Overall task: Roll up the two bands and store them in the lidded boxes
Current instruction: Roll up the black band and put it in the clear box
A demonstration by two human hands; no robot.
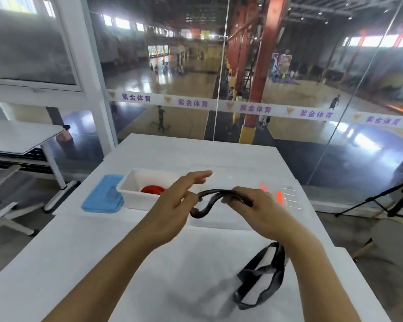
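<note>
Both hands are raised over a smooth white table. The left hand pinches one end of a flat, limp black band, its other fingers spread; the right hand grips the band further along, and the rest hangs in a twisted loop below the right wrist. Just beyond the left hand stands an open white plastic box holding a rolled red band, with a blue lid beside it. Bare tabletop lies near the hands. Purple writing on the glass wall ahead reads "紫金体育".

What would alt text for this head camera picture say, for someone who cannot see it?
Two bare hands, left hand and right hand, hold a black band above a white table, its loose end dangling. Behind sit an open white box holding a red roll, and a blue lid beside it.
</note>
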